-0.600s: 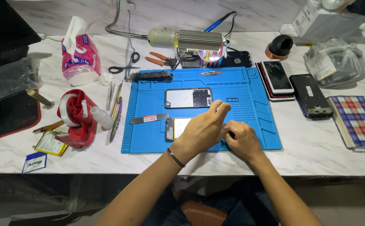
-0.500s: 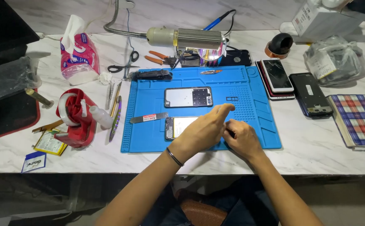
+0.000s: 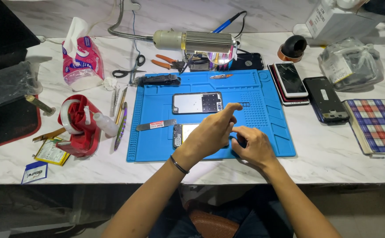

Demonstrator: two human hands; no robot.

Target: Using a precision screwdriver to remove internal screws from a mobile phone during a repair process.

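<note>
1. Both hands mid-frame over blue mat (image 3: 157, 145): left hand (image 3: 210, 132) loosely open, covering a partly hidden phone part (image 3: 181, 134); right hand (image 3: 252, 145) curled, grip unclear.
2. Phone frame (image 3: 197, 102) just above.
3. Upper right on tabletop (image 3: 333, 154): two phones (image 3: 289, 79), (image 3: 325, 99).
4. Left: red tape dispenser (image 3: 75, 125), one tissue pack (image 3: 81, 61).

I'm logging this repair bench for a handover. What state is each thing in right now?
left hand: over a phone part, forefinger stretched out, grip unclear
right hand: fingertips down on the blue mat
phone frame: flat on the mat, untouched
metal pry tool: lying flat
scissors: lying closed
tissue pack: open, one tissue sticking up
</note>
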